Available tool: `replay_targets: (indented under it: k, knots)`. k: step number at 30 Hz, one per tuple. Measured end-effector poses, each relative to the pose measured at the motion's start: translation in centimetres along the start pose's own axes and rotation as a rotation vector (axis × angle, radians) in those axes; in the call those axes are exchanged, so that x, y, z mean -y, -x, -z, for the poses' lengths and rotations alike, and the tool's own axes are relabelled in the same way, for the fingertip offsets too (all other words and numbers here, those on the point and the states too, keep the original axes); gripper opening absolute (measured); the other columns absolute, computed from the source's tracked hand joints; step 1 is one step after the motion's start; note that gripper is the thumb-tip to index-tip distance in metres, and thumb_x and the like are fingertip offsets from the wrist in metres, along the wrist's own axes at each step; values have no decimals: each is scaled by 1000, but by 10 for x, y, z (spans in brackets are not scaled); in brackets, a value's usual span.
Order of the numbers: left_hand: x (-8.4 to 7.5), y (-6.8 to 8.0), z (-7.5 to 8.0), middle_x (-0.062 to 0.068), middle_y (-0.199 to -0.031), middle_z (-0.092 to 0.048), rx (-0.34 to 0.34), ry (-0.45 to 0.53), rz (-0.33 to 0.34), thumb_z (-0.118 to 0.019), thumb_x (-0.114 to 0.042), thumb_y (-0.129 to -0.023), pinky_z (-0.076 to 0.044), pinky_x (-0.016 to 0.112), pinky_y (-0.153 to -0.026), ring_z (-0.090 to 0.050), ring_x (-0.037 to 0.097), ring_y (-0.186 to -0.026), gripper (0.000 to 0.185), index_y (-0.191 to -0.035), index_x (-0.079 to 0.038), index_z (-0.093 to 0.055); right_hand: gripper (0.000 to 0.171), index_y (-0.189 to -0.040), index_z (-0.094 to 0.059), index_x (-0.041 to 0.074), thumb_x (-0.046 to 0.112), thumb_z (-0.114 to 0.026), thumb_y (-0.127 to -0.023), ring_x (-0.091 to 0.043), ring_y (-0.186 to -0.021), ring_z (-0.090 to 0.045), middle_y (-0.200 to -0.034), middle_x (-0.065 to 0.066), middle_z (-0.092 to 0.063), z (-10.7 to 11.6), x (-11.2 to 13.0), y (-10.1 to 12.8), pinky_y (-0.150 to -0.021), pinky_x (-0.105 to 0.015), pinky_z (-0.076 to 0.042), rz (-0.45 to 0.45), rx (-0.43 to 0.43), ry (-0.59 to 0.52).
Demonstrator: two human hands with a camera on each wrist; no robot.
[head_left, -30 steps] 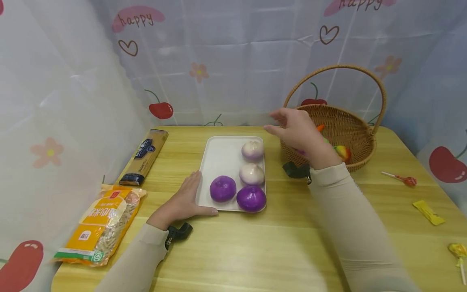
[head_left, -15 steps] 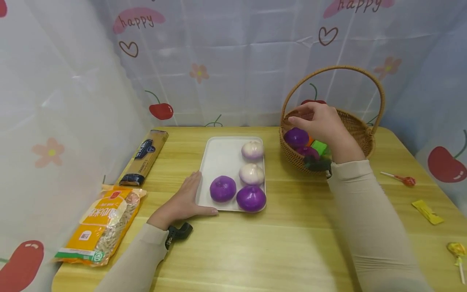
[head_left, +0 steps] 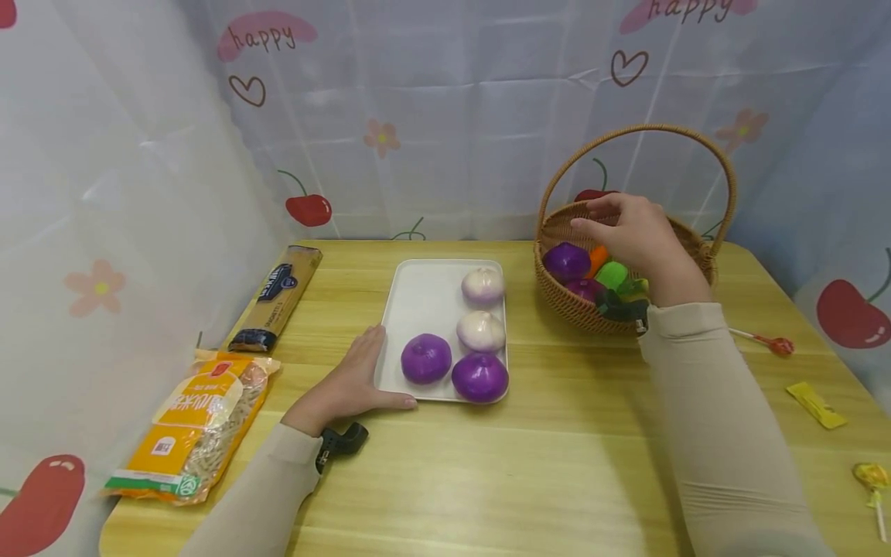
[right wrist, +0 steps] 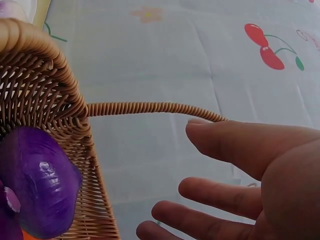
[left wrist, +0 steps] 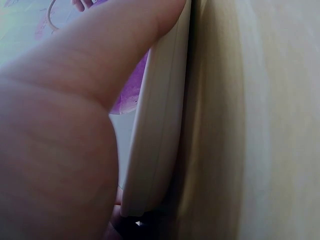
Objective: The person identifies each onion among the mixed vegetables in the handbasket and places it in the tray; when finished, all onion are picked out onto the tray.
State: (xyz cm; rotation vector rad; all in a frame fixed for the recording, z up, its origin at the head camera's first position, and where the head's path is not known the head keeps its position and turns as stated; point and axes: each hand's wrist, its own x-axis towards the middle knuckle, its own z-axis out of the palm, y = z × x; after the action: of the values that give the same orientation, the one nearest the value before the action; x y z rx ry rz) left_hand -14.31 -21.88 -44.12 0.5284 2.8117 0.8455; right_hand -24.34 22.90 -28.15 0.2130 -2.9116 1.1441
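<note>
My left hand (head_left: 350, 387) rests at the near left corner of a white tray (head_left: 421, 302), thumb along its front edge and fingers along its left side. Two purple onions (head_left: 426, 359) lie at the tray's near end, and two white-and-purple onions (head_left: 482, 331) line its right side. My right hand (head_left: 636, 236) hovers over a wicker basket (head_left: 567, 309), its fingers apart and holding nothing. Inside the basket are a purple onion (right wrist: 42, 182), a darker purple vegetable (head_left: 585, 289), something orange (head_left: 597, 260) and a green piece (head_left: 612, 275); the hand hides part of the contents.
The basket's tall handle (head_left: 647, 128) arches behind my right hand. At the left lie a spaghetti pack (head_left: 278, 298) and an orange noodle bag (head_left: 191, 425). A red lollipop (head_left: 776, 345), a yellow wrapped candy (head_left: 816, 405) and a yellow lollipop (head_left: 872, 476) lie along the right side.
My right hand has moved right, from beside the basket's left rim to over its middle, uncovering the purple onion inside. The left hand, tray and its onions have stayed in place.
</note>
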Motion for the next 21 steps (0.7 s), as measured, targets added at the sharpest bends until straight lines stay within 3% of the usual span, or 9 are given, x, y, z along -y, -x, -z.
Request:
replay_targets:
  k: [21]
  knots:
    - [0,-1,0,23,-173,-4,2,-10,-4,-83,-80,-68,-5,51,-126,2,35,-159,152,-166,4,-4,92,-157,-43,2,68,-64,-96,-49,-130,-48,-149,-28,-49,-2,-4,-9,-106,-68,-41,-9,106,36]
